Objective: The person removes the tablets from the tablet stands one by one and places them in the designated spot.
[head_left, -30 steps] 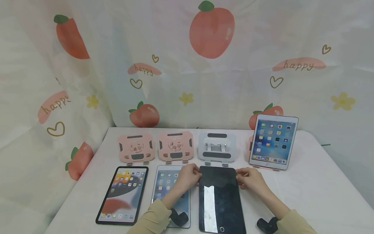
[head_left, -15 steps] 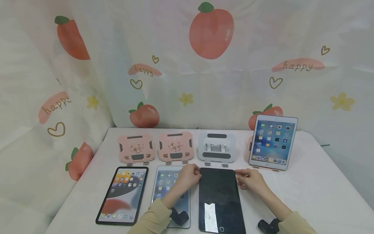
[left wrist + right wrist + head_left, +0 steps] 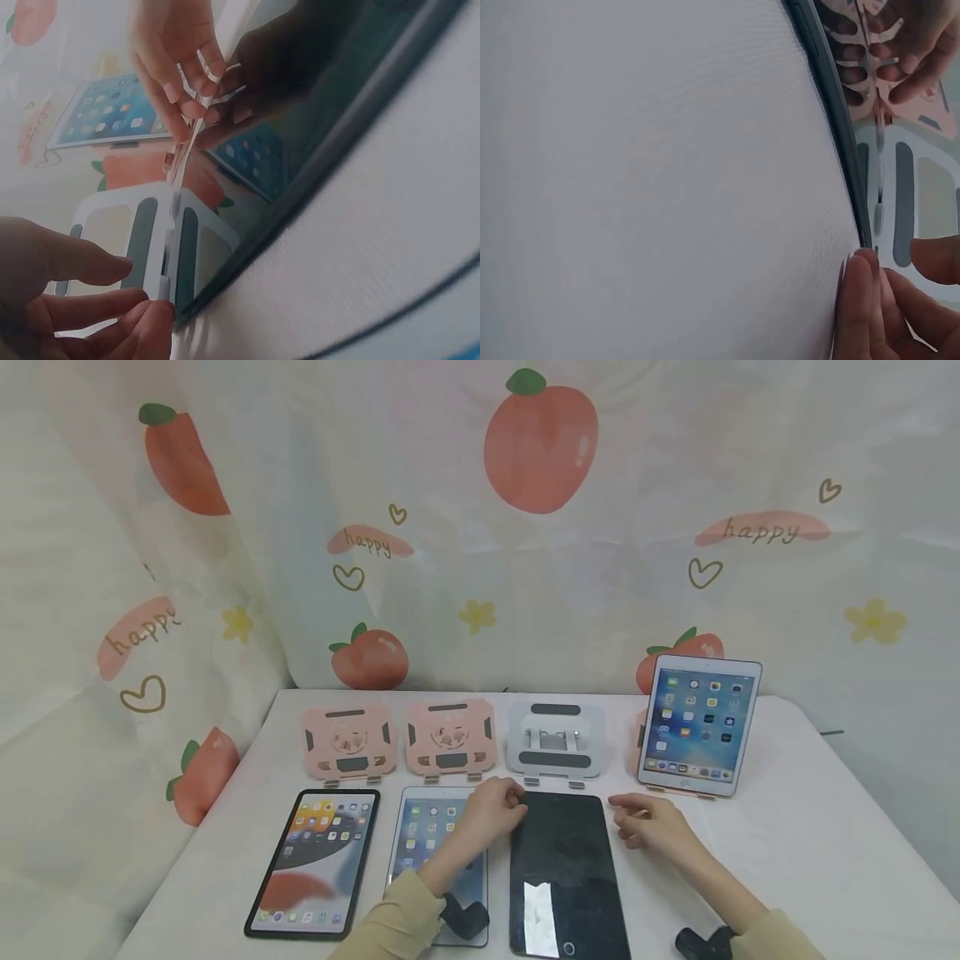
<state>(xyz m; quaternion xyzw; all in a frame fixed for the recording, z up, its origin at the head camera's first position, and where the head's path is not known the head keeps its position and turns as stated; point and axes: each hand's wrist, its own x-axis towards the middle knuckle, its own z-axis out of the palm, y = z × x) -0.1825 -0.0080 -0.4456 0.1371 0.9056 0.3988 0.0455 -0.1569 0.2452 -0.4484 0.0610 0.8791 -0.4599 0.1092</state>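
Note:
A black tablet (image 3: 577, 860) with a dark screen and a round home button lies flat on the table. My left hand (image 3: 489, 817) is at its upper left corner, fingertips over the edge. In the left wrist view the thumb stands apart from the loosely bent fingers (image 3: 154, 322), which are right at the tablet's corner. Beside the upper right corner, a small gap away in the head view, is my right hand (image 3: 656, 828), fingers relaxed and holding nothing. In the right wrist view its fingertips (image 3: 866, 277) overlap the end of the tablet's edge.
Behind the black tablet stands a blue-grey tablet stand (image 3: 557, 739), with two pink stands (image 3: 450, 735) to its left. A white tablet (image 3: 701, 722) leans on a stand at right. Another white tablet (image 3: 427, 827) lies under my left forearm, beside a black-cased tablet (image 3: 315, 860).
The black tablet has slid slightly toward me. My right hand has moved off its corner to the right, and my left hand has shifted slightly right over the left corner.

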